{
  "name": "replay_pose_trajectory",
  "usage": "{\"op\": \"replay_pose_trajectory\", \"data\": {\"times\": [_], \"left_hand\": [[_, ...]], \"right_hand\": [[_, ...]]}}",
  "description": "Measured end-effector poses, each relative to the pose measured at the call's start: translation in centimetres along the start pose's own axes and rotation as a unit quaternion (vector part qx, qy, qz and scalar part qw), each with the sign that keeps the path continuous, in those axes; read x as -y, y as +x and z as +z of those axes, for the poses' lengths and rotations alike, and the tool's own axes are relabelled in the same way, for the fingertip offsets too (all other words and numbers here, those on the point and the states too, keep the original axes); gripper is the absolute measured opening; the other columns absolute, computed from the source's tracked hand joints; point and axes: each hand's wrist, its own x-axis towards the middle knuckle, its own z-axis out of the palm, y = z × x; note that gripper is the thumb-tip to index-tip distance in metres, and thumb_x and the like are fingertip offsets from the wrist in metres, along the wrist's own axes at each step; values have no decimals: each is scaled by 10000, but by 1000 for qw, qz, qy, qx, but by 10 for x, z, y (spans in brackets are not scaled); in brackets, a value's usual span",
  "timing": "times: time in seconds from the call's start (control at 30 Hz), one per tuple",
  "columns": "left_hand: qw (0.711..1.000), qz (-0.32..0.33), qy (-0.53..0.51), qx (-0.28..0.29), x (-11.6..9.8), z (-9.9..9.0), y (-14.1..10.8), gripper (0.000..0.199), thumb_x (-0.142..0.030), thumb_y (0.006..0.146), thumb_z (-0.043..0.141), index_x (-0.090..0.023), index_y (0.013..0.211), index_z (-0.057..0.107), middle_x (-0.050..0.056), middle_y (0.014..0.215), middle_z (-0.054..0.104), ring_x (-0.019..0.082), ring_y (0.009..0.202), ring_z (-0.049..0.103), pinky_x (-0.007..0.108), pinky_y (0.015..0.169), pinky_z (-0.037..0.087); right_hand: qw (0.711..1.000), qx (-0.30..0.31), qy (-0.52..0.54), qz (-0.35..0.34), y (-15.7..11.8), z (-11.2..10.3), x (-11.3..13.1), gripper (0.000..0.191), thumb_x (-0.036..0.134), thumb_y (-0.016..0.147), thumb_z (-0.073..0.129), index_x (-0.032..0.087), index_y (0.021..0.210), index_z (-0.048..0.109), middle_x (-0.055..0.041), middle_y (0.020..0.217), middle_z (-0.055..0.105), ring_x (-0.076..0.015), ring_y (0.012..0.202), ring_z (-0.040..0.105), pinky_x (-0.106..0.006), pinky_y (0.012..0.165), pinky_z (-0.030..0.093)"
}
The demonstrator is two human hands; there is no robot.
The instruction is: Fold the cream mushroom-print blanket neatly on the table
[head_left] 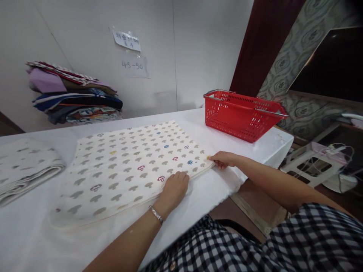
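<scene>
A white cloth printed with grey mushrooms (126,158), a few of them coloured, is spread flat in folded layers on the table. My left hand (175,187), with a bracelet on its wrist, lies palm down on the near edge of the cloth, its fingers resting on the fabric. At the near right corner my right hand (225,159) is closed, pinching the cloth between thumb and fingers. Another folded white printed cloth (27,162) lies to the left, apart from both hands.
The table (227,145) has a white cover. At its back right stands a red plastic basket (231,118) with metal handles. A pile of folded fabrics (78,96) is stacked by the wall at the back left. Beyond the right edge is a white stool (312,162) with cables.
</scene>
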Motion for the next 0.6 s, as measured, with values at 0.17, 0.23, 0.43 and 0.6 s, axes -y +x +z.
{"op": "replay_pose_trajectory", "data": {"times": [0.17, 0.23, 0.43, 0.6], "left_hand": [[1000, 15, 17, -7, 0, 2, -1, 171, -46, 832, 415, -159, 849, 543, 57, 834, 545, 202, 805, 506, 330, 667, 421], [999, 21, 23, -10, 0, 2, -1, 172, -38, 827, 421, -158, 851, 541, 57, 835, 545, 203, 800, 503, 329, 661, 423], [1000, 17, 11, -8, -1, -3, -3, 152, -67, 857, 419, -155, 856, 543, 60, 845, 555, 199, 809, 507, 336, 687, 434], [1000, -2, -23, 18, -3, -8, -6, 133, -85, 861, 437, -158, 877, 547, 50, 870, 565, 190, 852, 509, 327, 727, 434]], "right_hand": [[998, -36, -27, -55, -3, 3, -3, 372, 434, 806, 587, 176, 585, 435, 53, 464, 443, -55, 388, 413, -183, 382, 304], [996, -42, -46, -57, -2, 3, -6, 357, 407, 816, 571, 176, 581, 435, 52, 450, 439, -56, 381, 400, -185, 379, 288], [984, -70, -143, -75, -3, 8, -7, 345, 387, 821, 541, 176, 563, 454, 35, 427, 461, -73, 388, 417, -201, 419, 320], [954, -97, -267, -92, -15, 12, 1, 385, 415, 833, 491, 160, 549, 539, -35, 446, 532, -149, 497, 540, -255, 553, 418]]}}
